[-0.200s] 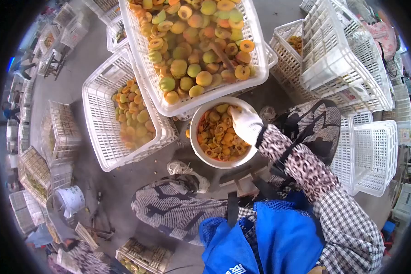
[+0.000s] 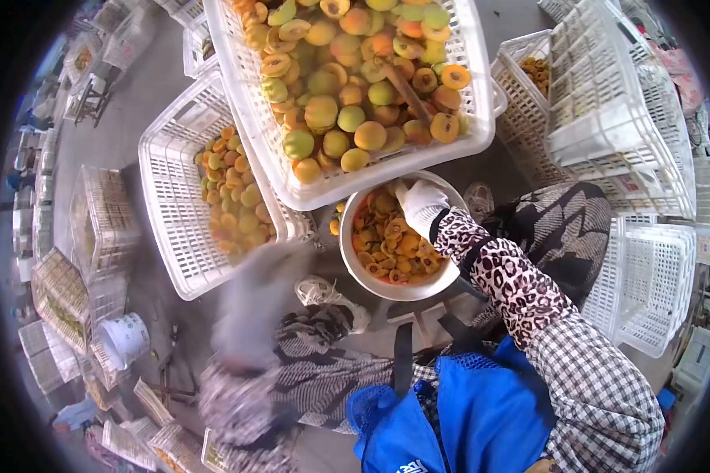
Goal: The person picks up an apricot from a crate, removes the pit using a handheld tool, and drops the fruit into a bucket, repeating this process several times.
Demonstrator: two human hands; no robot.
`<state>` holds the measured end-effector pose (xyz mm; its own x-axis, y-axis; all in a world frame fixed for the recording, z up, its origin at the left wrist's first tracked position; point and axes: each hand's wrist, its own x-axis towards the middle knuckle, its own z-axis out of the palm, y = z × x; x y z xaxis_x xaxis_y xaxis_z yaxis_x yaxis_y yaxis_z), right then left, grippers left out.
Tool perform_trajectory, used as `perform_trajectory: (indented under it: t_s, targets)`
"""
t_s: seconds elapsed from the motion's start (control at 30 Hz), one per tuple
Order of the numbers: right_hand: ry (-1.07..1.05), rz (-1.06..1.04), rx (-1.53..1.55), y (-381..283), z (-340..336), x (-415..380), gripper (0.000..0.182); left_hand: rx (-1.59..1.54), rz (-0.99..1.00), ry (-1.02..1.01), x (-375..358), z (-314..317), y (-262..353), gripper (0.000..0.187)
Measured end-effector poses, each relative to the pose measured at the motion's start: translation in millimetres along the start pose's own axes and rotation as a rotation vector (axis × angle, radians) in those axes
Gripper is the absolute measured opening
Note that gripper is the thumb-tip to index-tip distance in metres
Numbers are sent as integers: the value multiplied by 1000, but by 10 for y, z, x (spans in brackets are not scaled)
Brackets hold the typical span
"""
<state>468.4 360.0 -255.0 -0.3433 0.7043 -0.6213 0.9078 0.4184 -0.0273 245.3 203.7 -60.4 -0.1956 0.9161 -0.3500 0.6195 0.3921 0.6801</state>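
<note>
My right hand (image 2: 423,205), in a white glove, reaches over the rim into a white bucket (image 2: 352,263) of halved apricots (image 2: 400,244). Its fingertips are hidden at the fruit, so whether they grip anything does not show. My left hand (image 2: 256,303) is a pale smear of motion above my left leg, beside the lower white crate; its fingers cannot be made out. Behind the bucket, a large white crate (image 2: 308,195) stands raised, full of whole and halved apricots (image 2: 353,120). A brown stick-like handle (image 2: 407,91) lies on top of them.
To the left, a lower white crate (image 2: 170,213) holds more apricots (image 2: 233,197). Tall white crates (image 2: 599,118) stand at the right, with another crate (image 2: 651,276) below them. Further left are stacked crates (image 2: 102,221) and a white pail (image 2: 124,339). My shoe (image 2: 317,292) rests near the bucket.
My left hand has swept up and rightward from the lower left, beside the lower crate. My right hand stays at the bucket. The view has shifted slightly.
</note>
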Motion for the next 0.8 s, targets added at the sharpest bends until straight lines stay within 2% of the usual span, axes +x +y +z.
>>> perform_trajectory:
  t_s: [0.03,0.07,0.1,0.17,0.2,0.23,0.27,0.3,0.33,0.37,0.4,0.43,0.5,0.53,0.63,0.67,0.7,0.77,0.8]
  targets:
    - [28,-10,68,57,54,32,39,-86,-354,-151,367,370,274,36]
    - [56,-15,139,129,103,38,38,-137,-185,-170,658,817,78,38]
    - [54,-16,141,230,167,77,38,31,-4,-78,922,1260,-112,32]
    - [237,-163,221,388,365,96,33,155,161,73,1281,1968,-459,28]
    - [321,-88,576,381,297,1,35,162,165,77,1381,2081,-431,28]
    - [430,-238,192,366,291,26,37,269,-4,-24,1480,2173,-398,26]
    - [229,-146,223,341,267,129,37,371,-180,-133,1539,2249,-397,25]
    - [22,-53,251,229,130,191,40,372,-181,-139,1571,2353,-488,25]
    - [6,118,354,134,399,465,44,489,-82,-153,1594,2487,-631,26]
    - [86,-35,179,103,446,547,55,611,19,-160,1634,2621,-833,27]
    - [137,-50,314,77,423,596,55,414,181,209,1724,2904,-1261,28]
    - [180,-61,448,58,396,601,55,418,176,210,1587,2627,-966,28]
    - [182,-97,683,-6,357,582,52,-492,-193,63,1256,2091,-409,30]
    - [191,-104,683,14,342,640,52,-981,-224,67,1221,2089,-490,30]
    - [103,-187,368,-34,454,824,51,-1063,-303,-5,837,1741,-559,26]
    - [122,-226,526,-70,529,966,50,-1037,-322,12,748,1659,-512,21]
    - [108,-262,458,-105,490,930,46,-1038,-330,26,669,1652,-545,21]
    - [-77,39,699,-127,383,889,42,-938,-337,61,657,1704,-633,23]
    - [5,151,934,17,700,979,39,-949,-291,97,665,1796,-693,26]
